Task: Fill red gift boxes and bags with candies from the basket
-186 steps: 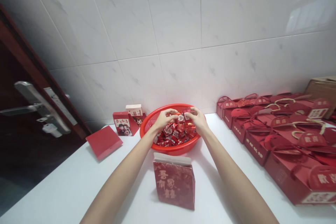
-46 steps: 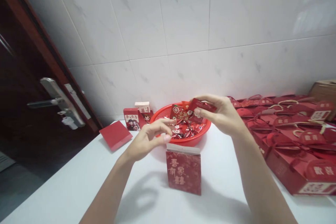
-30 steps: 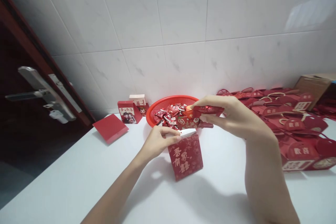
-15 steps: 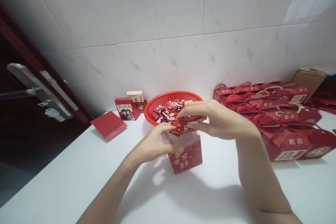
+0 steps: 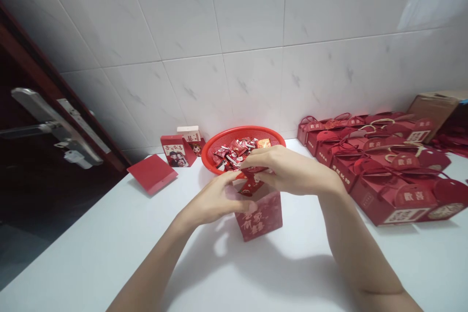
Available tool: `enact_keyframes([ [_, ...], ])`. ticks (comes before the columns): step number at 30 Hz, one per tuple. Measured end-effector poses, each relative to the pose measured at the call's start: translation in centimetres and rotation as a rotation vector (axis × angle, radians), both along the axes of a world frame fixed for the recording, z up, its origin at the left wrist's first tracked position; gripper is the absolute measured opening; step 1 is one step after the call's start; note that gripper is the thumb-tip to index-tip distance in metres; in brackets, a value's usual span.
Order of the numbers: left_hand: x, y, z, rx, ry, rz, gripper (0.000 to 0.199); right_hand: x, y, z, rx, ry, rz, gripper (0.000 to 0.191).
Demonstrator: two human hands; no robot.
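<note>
A red box point(image 5: 260, 219) with pale characters stands upright and open-topped on the white table. My left hand point(image 5: 215, 201) grips its left side, thumb across the front and fingers at the rim. Over the opening, my right hand point(image 5: 288, 169) has its fingers closed on red wrapped sweets point(image 5: 251, 186), which are partly inside the box and partly hidden by the fingers. Right behind the box is a red plastic basket point(image 5: 234, 132) with several wrapped sweets in it.
Several tied red gift boxes point(image 5: 398, 195) fill the right side. Left of the basket stand two small boxes point(image 5: 177, 152) and a flat red box point(image 5: 152, 174). A door with a handle point(image 5: 54, 122) is at far left, a cardboard box point(image 5: 435, 107) at far right.
My right hand has moved left and slightly down, bringing the red sweets from above the box into its opening. My left hand has stayed on the box.
</note>
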State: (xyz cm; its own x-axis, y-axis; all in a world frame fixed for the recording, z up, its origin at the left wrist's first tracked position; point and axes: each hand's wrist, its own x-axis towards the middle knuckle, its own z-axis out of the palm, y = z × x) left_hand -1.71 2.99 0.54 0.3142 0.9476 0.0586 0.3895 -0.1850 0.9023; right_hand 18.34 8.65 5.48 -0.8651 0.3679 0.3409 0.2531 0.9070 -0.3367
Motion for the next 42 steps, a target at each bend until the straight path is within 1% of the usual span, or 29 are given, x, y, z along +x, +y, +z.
enact_keyframes([
  [6,0.3,-0.1,0.0,-0.001,-0.040,0.007,0.049,0.5,0.3,0.3,0.012,-0.035,-0.013,0.030],
  [11,0.2,-0.1,0.0,-0.024,0.006,0.032,0.049,0.0,0.4,0.0,0.003,-0.011,-0.015,0.032],
  [15,-0.1,0.1,-0.2,0.020,0.027,0.037,0.047,-0.2,0.5,-0.2,-0.015,0.007,-0.011,0.034],
  [20,-0.2,0.1,-0.5,0.073,-0.003,0.065,0.055,0.6,0.5,0.2,0.010,0.032,-0.073,0.032],
  [23,0.0,0.0,-0.4,0.084,-0.020,0.064,0.054,0.3,0.5,0.1,-0.020,-0.010,-0.012,0.031],
  [26,0.1,0.0,-0.4,0.027,-0.014,0.023,0.053,-0.5,0.5,-0.2,-0.063,-0.057,0.087,0.029],
  [28,0.1,0.0,-0.4,0.000,-0.010,0.022,0.055,-0.8,0.6,-0.4,-0.072,-0.058,0.115,0.028],
  [33,-0.2,0.1,-0.5,0.027,0.021,0.051,0.052,0.0,0.5,0.1,-0.063,0.030,0.021,0.034],
  [35,-0.2,0.1,-0.5,0.036,0.018,0.049,0.053,0.3,0.5,0.3,-0.072,0.039,0.006,0.031],
  [38,0.0,0.0,-0.3,0.005,0.005,0.022,0.050,0.3,0.5,0.3,-0.111,0.029,0.028,0.024],
  [42,0.2,-0.1,0.0,-0.018,0.012,0.002,0.049,-0.1,0.6,0.2,-0.167,-0.066,0.066,0.013],
])
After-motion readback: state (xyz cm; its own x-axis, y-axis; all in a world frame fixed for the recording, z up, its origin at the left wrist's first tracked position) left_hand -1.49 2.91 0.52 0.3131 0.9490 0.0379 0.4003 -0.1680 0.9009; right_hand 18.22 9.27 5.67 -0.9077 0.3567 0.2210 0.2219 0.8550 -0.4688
